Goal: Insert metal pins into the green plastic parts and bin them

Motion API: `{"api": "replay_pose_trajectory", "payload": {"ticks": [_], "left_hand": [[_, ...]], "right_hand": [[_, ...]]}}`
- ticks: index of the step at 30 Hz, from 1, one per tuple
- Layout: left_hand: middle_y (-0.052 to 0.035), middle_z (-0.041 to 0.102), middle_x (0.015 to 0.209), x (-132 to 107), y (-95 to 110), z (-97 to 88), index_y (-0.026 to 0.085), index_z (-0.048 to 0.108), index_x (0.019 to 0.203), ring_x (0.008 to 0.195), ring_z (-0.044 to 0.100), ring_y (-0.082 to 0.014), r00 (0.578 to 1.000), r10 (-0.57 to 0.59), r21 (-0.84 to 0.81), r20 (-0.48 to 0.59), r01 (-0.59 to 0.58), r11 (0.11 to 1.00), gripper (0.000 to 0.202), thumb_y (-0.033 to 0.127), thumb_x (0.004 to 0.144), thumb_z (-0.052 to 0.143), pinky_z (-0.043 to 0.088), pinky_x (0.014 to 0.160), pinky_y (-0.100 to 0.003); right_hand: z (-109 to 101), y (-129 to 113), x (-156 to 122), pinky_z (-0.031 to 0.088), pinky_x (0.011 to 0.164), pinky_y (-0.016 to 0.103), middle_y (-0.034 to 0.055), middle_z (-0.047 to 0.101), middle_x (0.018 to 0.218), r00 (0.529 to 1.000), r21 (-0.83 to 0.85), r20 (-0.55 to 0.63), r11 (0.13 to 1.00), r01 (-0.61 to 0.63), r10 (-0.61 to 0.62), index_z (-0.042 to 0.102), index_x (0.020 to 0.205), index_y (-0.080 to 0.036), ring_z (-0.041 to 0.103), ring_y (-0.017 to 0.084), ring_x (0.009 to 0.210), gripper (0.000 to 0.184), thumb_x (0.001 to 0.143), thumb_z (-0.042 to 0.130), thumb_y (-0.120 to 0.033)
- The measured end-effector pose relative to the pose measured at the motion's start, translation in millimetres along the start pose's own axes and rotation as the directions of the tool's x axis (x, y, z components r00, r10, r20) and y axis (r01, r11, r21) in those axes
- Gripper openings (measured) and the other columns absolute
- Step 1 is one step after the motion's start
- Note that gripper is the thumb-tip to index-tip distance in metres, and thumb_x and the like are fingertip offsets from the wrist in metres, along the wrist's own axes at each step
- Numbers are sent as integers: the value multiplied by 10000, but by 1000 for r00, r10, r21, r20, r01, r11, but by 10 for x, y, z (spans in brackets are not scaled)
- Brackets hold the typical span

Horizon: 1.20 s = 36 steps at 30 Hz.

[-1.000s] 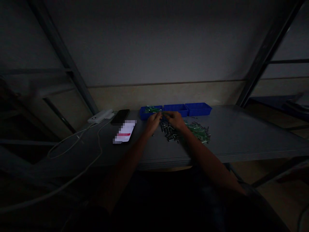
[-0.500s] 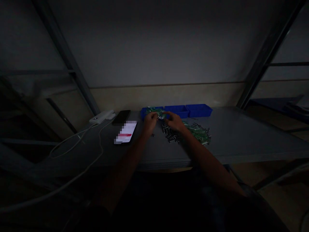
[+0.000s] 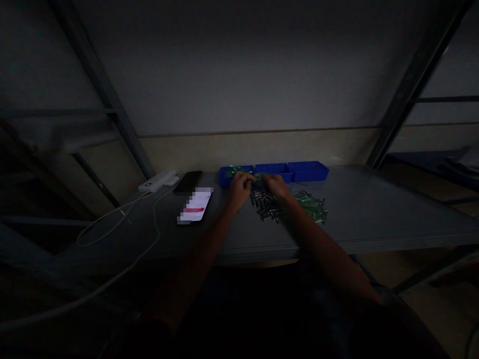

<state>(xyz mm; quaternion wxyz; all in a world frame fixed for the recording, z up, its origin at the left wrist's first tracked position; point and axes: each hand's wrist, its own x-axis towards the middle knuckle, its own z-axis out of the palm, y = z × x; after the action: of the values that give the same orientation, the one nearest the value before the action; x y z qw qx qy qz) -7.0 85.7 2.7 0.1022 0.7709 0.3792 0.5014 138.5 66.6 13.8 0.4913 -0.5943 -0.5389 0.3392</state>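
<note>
In front of the blue bins, my left hand is raised with its fingers curled towards the right. What its fingertips hold is too dark and small to name. Facing it, my right hand is closed on a small green plastic piece, close to the left fingertips. Beneath and beside the right hand lies a pile of small metal pins, partly covered by the right forearm. Green see-through plastic pieces are heaped at its right side. More shiny green pieces fill the left blue bin.
A middle blue bin and a right blue bin continue the row along the wall. On the left of the grey table lie a lit phone, a dark phone and a white device with a cable.
Both hands have shifted slightly right, away from the left bin. A green piece now shows between them, at the right fingertips. The phones and bins stay in place.
</note>
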Motion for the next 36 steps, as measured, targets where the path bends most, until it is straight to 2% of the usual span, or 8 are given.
{"api": "replay_pose_trajectory", "payload": {"ticks": [7, 13, 18, 23, 26, 30, 32, 36], "left_hand": [[-53, 648, 856, 31, -4, 1, 187, 680, 713, 924, 584, -200, 958, -286, -177, 4, 282, 943, 123, 203, 756, 566, 457, 854, -330], [-62, 661, 742, 56, 13, -72, 166, 655, 720, 560, 530, -116, 752, -635, -409, 179, 643, 647, 420, 509, 830, 438, 368, 512, -235], [-49, 671, 779, 54, 51, -106, 178, 625, 768, 564, 535, -100, 705, -651, -502, 283, 687, 526, 207, 376, 714, 593, 347, 500, -207], [-82, 674, 762, 81, 45, -130, 188, 585, 750, 617, 596, -153, 662, -649, -563, 374, 719, 409, 365, 548, 756, 521, 400, 523, -254], [-60, 679, 837, 72, 10, -115, 186, 610, 803, 664, 607, -139, 692, -670, -568, 270, 676, 469, 220, 393, 729, 606, 416, 535, -232], [-48, 687, 958, 50, -26, -84, 181, 656, 894, 828, 630, -162, 812, -580, -544, 71, 519, 659, 189, 239, 718, 617, 464, 598, -222], [-44, 692, 972, 45, -31, -74, 187, 666, 931, 878, 637, -177, 871, -490, -506, 38, 440, 742, 205, 217, 737, 608, 496, 674, -256], [-43, 698, 959, 45, -35, -65, 177, 686, 849, 955, 630, -178, 956, -294, -381, -14, 267, 885, 147, 130, 743, 596, 474, 895, -333]], "right_hand": [[-10, 68, 16, 422, 674, 261, 48, 709, 800, 914, -346, -40, 864, 367, -404, 727, 878, -161, 605, 170, 704, 275, 839, 504, -316], [10, 38, -58, 466, 728, 270, 42, 745, 871, 896, -380, 96, 816, 436, -434, 716, 1071, -209, 654, 184, 739, 308, 862, 495, -258], [-1, 32, -65, 466, 817, 282, 46, 725, 1043, 880, -365, 109, 805, 469, -463, 700, 1107, -228, 660, 197, 895, 338, 852, 482, -187], [-18, 11, -76, 452, 847, 286, 52, 719, 1005, 876, -421, 99, 778, 467, -472, 689, 1131, -222, 629, 183, 871, 450, 775, 454, -79], [-14, 0, -93, 444, 807, 280, 55, 699, 908, 868, -425, 100, 768, 479, -486, 717, 1074, -208, 600, 175, 813, 456, 745, 437, -64], [4, -13, -108, 424, 762, 265, 44, 664, 834, 887, -324, 63, 832, 451, -457, 750, 948, -178, 567, 156, 755, 367, 765, 438, -110], [10, -28, -108, 415, 704, 255, 34, 644, 761, 923, -200, 57, 901, 384, -381, 745, 899, -150, 550, 145, 696, 310, 827, 458, -242], [13, -61, -95, 363, 548, 234, 18, 559, 570, 985, 88, 90, 986, 141, -149, 712, 803, -119, 482, 117, 530, 630, 843, 365, -644]]}}
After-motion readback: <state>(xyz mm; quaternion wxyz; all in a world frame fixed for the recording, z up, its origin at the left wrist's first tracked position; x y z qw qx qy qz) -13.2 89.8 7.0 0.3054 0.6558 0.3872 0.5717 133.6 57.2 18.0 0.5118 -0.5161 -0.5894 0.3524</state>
